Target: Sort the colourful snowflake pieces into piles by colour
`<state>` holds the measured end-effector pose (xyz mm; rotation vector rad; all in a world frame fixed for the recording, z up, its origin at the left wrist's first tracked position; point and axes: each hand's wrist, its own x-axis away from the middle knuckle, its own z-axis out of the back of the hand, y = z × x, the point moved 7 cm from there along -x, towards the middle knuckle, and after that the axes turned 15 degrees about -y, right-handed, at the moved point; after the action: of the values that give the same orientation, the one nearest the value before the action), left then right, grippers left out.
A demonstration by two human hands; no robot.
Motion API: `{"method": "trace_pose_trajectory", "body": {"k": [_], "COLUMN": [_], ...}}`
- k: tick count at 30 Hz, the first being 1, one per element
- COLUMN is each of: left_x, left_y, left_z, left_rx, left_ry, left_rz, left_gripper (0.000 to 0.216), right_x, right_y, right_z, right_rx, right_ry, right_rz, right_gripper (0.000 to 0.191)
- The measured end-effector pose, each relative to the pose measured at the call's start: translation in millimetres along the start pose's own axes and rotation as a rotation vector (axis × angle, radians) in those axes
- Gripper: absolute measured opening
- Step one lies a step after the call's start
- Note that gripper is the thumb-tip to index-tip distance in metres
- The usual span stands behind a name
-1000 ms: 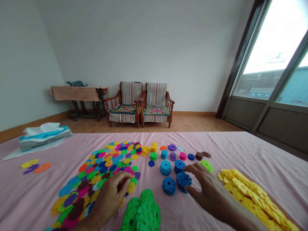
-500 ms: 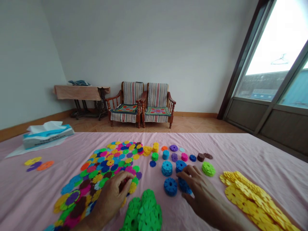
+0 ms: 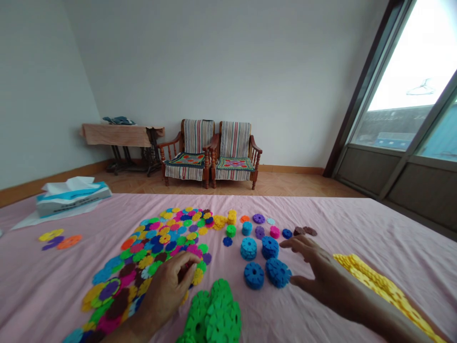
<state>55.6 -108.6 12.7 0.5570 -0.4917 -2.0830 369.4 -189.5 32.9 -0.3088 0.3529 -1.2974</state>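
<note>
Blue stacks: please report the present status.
Right hand open beside blue stacks. Left hand curled, contents unclear. Stacks upright, front-right one uneven. No obstruction visible.

Right fingers (image 3: pixel 298 246) have moved off the blue stack (image 3: pixel 278 272)

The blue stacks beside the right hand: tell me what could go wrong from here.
The right hand is spread close beside the uneven blue stack, so a small nudge could topple it. The rear blue stack stands just behind that one, so a fall might disturb both. The left hand is over the loose mixed discs, where a sideways sweep could scatter some.
</note>
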Motion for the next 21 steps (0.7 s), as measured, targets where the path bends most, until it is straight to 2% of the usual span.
{"method": "trace_pose_trajectory", "body": {"k": [4, 8, 13, 21], "left_x": [-0.4, -1.0, -0.2, 0.1], "left_y": [0.0, 1.3, 1.9, -1.3], "left_z": [-0.8, 1.3, 0.9, -1.8], "left_rx": [-0.004, 0.014, 0.033, 0.004], "left_ry": [-0.012, -0.012, -0.026, -0.026], "left_rz": [0.010, 0.005, 0.003, 0.012], "left_gripper": [0.019, 0.018, 0.019, 0.018], "right_x": [-2.9, -11.8, -21.5, -26.7], "right_y": [-5.9, -26.0, -45.6, -51.2], "right_z": [-10.0, -16.7, -15.0, -17.7], "right_rx": [0.056, 0.152, 0.222, 0.192], "right_ry": [-0.170, -0.305, -0.381, -0.417], "right_rz": [-0.070, -0.121, -0.141, -0.173], "right_gripper": [0.057, 0.062, 0.060, 0.057]}}
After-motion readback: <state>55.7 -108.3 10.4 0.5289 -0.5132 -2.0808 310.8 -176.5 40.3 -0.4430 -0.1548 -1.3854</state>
